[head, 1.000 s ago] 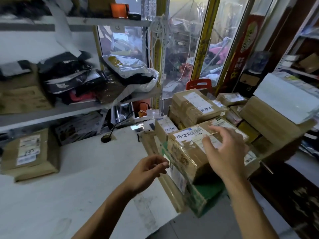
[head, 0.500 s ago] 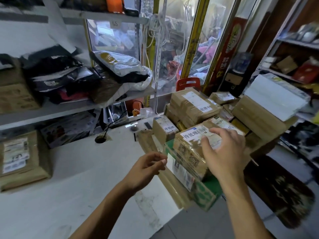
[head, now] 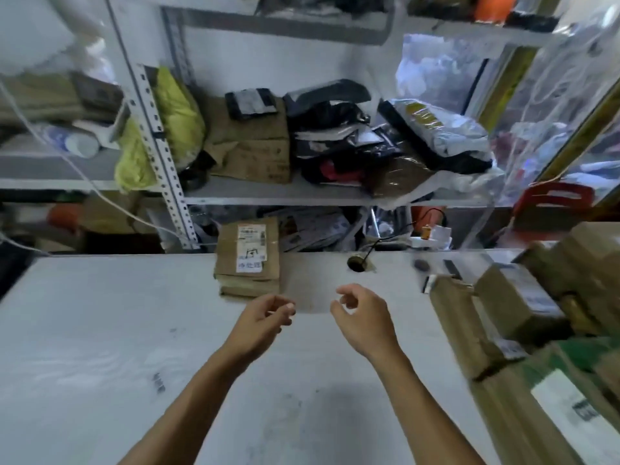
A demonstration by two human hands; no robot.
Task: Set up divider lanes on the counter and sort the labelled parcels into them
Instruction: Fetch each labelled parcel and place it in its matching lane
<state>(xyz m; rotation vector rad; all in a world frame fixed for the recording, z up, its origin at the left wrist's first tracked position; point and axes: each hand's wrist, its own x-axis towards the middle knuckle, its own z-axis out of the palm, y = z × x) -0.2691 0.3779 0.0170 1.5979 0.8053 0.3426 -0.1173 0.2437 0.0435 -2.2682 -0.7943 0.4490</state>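
Note:
My left hand [head: 268,313] and my right hand [head: 362,317] hover side by side over the middle of the white counter [head: 100,347]. Their fingers are loosely curled, and I see nothing gripped in either. Between the fingertips is a faint grey rectangular patch; I cannot tell what it is. A brown labelled parcel [head: 248,260] lies flat at the counter's back edge, just beyond my left hand. A pile of brown labelled parcels [head: 516,303] fills the counter's right end, partly on a green carton [head: 583,357]. No divider is visible.
Metal shelving [head: 161,156] behind the counter holds bags, boxes and dark mailers. A small black puck with a cable [head: 357,263] sits at the back of the counter. A red stool [head: 553,196] stands at the right, by a plastic-covered window.
The view has swung left from the parcel pile to the middle of the counter. My right hand has left the top parcel of the pile and now hovers beside my left hand.

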